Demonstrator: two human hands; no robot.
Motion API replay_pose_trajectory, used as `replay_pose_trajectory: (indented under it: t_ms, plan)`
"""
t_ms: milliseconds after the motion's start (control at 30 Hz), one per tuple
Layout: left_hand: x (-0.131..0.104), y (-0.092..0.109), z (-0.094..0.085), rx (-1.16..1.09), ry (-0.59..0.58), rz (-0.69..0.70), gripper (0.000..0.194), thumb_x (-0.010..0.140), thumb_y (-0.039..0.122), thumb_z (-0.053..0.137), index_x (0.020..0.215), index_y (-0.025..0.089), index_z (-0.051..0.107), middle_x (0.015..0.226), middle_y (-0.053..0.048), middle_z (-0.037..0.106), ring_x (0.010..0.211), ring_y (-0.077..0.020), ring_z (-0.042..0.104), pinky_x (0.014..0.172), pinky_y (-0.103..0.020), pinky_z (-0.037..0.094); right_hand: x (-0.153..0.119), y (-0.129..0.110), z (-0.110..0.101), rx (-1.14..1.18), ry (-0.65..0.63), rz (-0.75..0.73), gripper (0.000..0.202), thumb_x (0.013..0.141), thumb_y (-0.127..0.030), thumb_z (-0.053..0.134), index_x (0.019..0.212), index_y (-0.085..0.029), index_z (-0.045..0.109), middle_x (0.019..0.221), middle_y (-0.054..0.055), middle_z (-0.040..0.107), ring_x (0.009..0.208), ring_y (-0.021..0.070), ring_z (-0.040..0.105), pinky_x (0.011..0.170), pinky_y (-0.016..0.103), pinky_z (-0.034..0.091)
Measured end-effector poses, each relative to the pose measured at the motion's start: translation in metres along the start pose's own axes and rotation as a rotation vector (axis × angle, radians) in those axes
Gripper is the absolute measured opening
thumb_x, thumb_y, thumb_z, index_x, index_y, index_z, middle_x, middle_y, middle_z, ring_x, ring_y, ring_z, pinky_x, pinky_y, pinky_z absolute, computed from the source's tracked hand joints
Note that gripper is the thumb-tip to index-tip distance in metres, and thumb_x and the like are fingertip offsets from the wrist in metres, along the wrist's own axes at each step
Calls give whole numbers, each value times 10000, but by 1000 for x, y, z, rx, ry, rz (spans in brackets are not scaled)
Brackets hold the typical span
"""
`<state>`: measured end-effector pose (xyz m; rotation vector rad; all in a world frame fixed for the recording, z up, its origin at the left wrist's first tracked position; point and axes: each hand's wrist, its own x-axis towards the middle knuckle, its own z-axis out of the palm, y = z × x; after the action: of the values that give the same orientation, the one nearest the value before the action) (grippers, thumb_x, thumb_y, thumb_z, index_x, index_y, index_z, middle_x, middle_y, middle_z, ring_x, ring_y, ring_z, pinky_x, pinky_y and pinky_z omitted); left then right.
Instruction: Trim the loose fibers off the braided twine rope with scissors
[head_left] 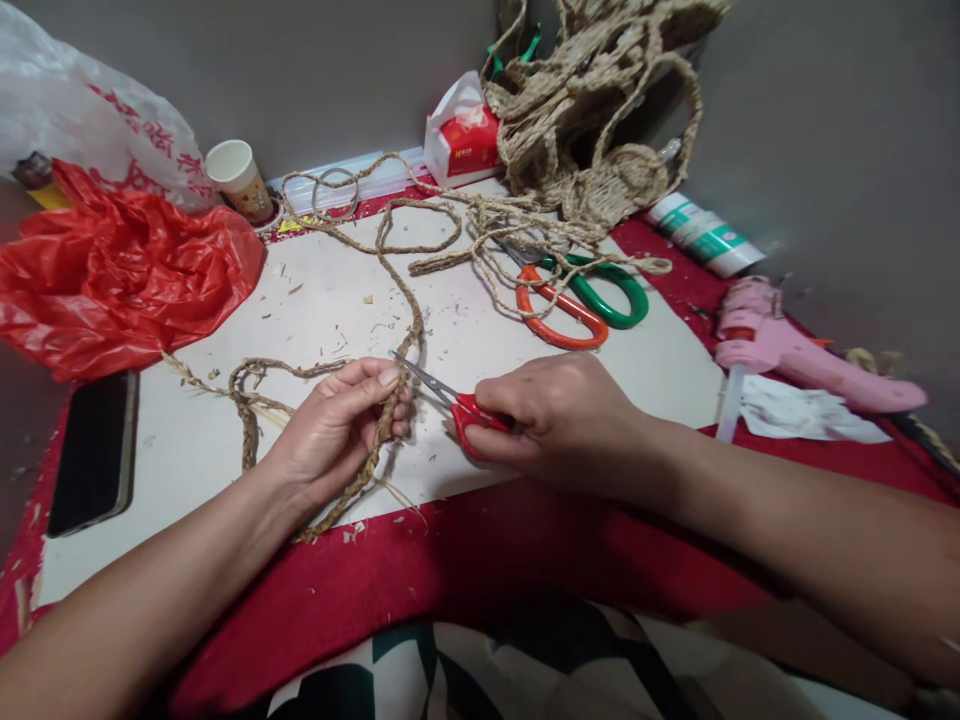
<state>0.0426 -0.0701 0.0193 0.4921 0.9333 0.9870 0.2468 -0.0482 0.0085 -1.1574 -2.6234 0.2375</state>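
Observation:
Between the thumb and fingers of my left hand (pixel 341 410) is a braided straw cord (pixel 405 285). It trails up across the white board and hangs down toward the board's front edge. My right hand (pixel 551 415) is closed round the red handles of small scissors (pixel 435 385). Their tips touch or nearly touch the cord beside my left thumb. Larger scissors with one orange and one green handle (pixel 626 295) lie behind, partly under a tangle of cord (pixel 517 225). Loose straw ends stick out left of my left hand.
The white board (pixel 480 340) on red cloth carries straw scraps. At left are a black phone (pixel 94 450), a red plastic bag (pixel 135 270) and a paper cup (pixel 240 180). A tissue pack (pixel 465 135) and woven straw bundle (pixel 592 110) stand behind. A pink glue gun (pixel 810 350) lies right.

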Motion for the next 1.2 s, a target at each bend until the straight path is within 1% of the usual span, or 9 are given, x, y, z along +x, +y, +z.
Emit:
replay_pose_trajectory:
  t_ms: [100, 200, 333, 433, 500, 700, 900, 1067, 1200]
  plan:
    - [0, 1, 0, -19, -1, 0, 67, 747, 137, 697, 723, 123, 636, 656, -27, 599, 594, -88, 567, 553, -177, 481, 1, 2, -4, 109, -54, 68, 370, 818, -406, 463, 530, -177, 503, 471, -11, 464, 464, 91, 350, 501, 262, 167]
    - [0, 6, -3, -9, -45, -33, 47, 740, 137, 690, 763, 99, 675, 694, -60, 632, 639, -118, 603, 575, -204, 505, 2, 5, -8, 142, -67, 114, 360, 791, -417, 456, 521, -180, 473, 459, -18, 441, 452, 88, 334, 501, 249, 178]
    - [-2, 15, -9, 49, -184, -125, 248, 711, 71, 696, 952, 122, 716, 833, -102, 709, 692, -142, 654, 634, -233, 534, 4, 8, -12, 91, -80, 174, 349, 768, -426, 439, 515, -185, 443, 458, -6, 449, 456, 100, 348, 500, 254, 173]
    - [-4, 19, -12, 135, -265, -126, 396, 750, 41, 670, 1118, 189, 676, 849, -88, 733, 626, -121, 650, 592, -224, 529, 6, 10, -16, 69, -69, 220, 344, 749, -439, 435, 512, -191, 422, 451, -4, 433, 451, 105, 331, 498, 260, 172]
    - [-4, 18, -12, 194, -244, -87, 395, 775, 53, 664, 1144, 195, 658, 845, -88, 741, 584, -109, 640, 558, -214, 523, 6, 13, -17, 94, -62, 233, 346, 741, -444, 439, 506, -194, 393, 439, -11, 401, 441, 102, 314, 493, 259, 180]
    - [-1, 13, -13, 167, -111, 69, 236, 767, 60, 681, 991, 131, 671, 839, -83, 745, 536, -89, 619, 535, -203, 524, 2, 16, -19, 196, -8, 179, 391, 760, -462, 468, 499, -196, 348, 428, -38, 336, 424, 84, 282, 473, 245, 208]
    - [1, 7, -13, 139, -99, 55, 270, 740, 82, 718, 999, 134, 660, 860, -95, 751, 547, -96, 625, 523, -206, 530, 2, 10, -18, 26, -70, 34, 361, 794, -460, 504, 566, -181, 523, 513, 5, 534, 490, 112, 450, 504, 264, 186]
    - [0, 5, -9, 121, -103, 30, 260, 740, 75, 713, 987, 133, 659, 861, -94, 756, 538, -105, 638, 533, -219, 546, 2, 8, -16, -139, -47, 0, 320, 793, -445, 522, 638, -178, 606, 585, 36, 636, 545, 139, 536, 528, 266, 182]
    - [-1, 3, -10, 105, -119, 4, 251, 756, 69, 694, 997, 132, 658, 876, -93, 757, 564, -114, 656, 553, -226, 558, 2, 8, -15, -219, -41, -6, 318, 806, -445, 524, 685, -177, 645, 609, 49, 662, 548, 150, 550, 528, 272, 171]
